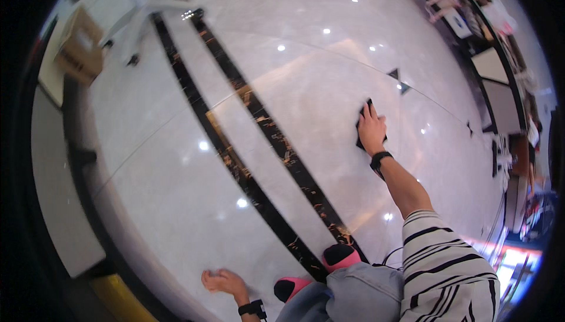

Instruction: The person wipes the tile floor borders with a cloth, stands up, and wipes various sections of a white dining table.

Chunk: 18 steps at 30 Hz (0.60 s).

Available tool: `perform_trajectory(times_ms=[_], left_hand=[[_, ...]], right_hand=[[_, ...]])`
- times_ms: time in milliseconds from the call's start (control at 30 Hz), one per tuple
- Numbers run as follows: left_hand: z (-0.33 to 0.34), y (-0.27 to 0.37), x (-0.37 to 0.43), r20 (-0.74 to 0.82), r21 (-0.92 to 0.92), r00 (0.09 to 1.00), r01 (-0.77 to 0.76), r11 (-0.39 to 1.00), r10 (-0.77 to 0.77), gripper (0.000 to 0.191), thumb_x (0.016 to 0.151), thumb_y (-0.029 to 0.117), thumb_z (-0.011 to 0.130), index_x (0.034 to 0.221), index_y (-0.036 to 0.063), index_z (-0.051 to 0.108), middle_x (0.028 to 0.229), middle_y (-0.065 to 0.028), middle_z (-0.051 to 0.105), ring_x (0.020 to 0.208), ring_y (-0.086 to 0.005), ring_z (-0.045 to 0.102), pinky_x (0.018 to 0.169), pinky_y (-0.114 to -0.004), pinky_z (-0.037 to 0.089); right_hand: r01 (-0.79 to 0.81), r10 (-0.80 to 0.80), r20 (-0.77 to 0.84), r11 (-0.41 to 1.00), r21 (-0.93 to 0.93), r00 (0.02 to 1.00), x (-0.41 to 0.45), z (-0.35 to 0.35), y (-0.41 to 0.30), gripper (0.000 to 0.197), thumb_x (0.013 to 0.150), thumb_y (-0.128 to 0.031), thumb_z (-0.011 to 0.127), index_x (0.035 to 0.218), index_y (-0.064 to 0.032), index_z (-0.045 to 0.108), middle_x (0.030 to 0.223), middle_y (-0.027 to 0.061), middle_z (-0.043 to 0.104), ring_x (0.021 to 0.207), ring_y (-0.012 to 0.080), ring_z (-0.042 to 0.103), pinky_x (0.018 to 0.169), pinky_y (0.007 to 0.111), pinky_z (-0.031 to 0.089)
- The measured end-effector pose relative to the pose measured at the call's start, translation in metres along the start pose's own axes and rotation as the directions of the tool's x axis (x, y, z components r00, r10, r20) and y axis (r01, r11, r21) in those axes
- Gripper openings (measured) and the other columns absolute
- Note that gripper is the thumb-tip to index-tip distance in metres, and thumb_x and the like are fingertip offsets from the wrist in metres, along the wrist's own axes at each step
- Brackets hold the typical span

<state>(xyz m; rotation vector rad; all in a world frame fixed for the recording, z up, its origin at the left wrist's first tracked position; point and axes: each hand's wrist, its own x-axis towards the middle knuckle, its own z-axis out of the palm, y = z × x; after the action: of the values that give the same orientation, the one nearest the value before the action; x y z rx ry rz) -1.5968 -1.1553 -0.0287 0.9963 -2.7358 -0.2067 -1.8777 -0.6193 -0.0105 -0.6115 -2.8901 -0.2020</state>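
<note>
My right hand (pixel 373 128) lies flat on a dark cloth (pixel 359 139), pressed against the glossy light tiled floor (pixel 309 101). Most of the cloth is hidden under the palm and fingers. At the lower left, my left hand (pixel 224 281) hangs over the floor with loosely curled fingers and nothing in it. A black band is on each wrist. Two black marble-patterned strips (pixel 273 136) run diagonally across the floor between the hands. My pink and black footwear (pixel 342 256) shows at the bottom, by the ends of the strips.
A cardboard box (pixel 81 46) stands at the upper left, near a white stand's legs with casters (pixel 132 59). Low grey furniture (pixel 62 181) lines the left edge. Along the right are a cabinet with drawers (pixel 501 101), assorted items and cables. Another person appears at the far right.
</note>
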Motion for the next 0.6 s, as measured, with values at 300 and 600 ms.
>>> perform_trajectory(times_ms=[300, 600], left_hand=[[0.014, -0.017, 0.006, 0.034, 0.115, 0.995, 0.086, 0.990, -0.090, 0.039, 0.086, 0.012, 0.050, 0.124, 0.0024, 0.042, 0.124, -0.0161, 0.046, 0.113, -0.0346, 0.043, 0.094, -0.053, 0.030], [-0.021, 0.025, 0.102, 0.174, -0.209, 0.957, -0.193, 0.959, 0.231, 0.024, 0.087, 0.001, 0.055, 0.110, -0.0049, 0.052, 0.105, -0.0189, 0.054, 0.097, -0.0338, 0.052, 0.087, -0.044, 0.043]], right_hand=[[-0.550, 0.554, 0.023, 0.831, -0.082, 0.833, -0.153, -0.010, 0.208, 0.042, 0.095, -0.027, 0.052, 0.135, -0.0147, 0.053, 0.137, 0.0066, 0.054, 0.097, 0.0355, 0.053, 0.080, 0.047, 0.048], [-0.589, 0.600, 0.057, 0.796, -0.137, 0.798, -0.146, -0.009, 0.206, 0.043, 0.095, -0.027, 0.052, 0.136, -0.0148, 0.052, 0.141, 0.0051, 0.051, 0.099, 0.0315, 0.052, 0.084, 0.043, 0.044]])
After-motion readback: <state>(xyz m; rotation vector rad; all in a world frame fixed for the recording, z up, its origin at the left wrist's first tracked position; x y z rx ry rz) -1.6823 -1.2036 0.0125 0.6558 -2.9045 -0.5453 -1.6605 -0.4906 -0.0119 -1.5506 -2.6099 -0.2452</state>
